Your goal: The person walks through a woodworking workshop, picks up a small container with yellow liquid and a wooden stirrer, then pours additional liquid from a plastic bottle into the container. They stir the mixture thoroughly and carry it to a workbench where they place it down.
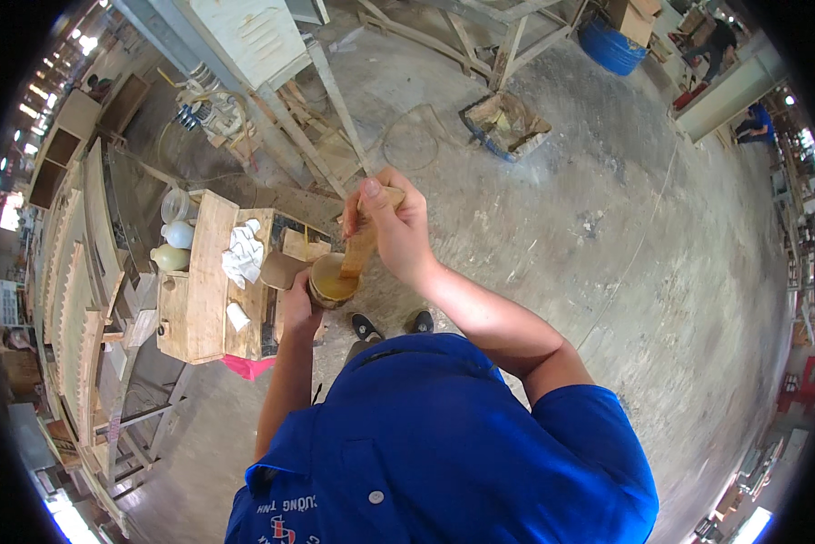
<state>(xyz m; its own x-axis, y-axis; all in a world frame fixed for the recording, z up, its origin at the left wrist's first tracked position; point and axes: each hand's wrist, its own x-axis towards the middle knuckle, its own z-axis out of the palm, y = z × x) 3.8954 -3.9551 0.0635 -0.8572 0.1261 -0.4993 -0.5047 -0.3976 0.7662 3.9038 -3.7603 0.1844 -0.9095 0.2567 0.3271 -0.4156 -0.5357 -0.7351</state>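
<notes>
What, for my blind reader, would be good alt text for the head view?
A right hand holds a flat tan tool, its lower end at the mouth of a cup, yellow inside, in the left hand. To the left, a white cloth lies on a wooden bench; the floor is concrete.

Blue drum (610, 51), cardboard box (634, 20) at its top, tray (490, 142) on concrete floor (661, 245)
</notes>
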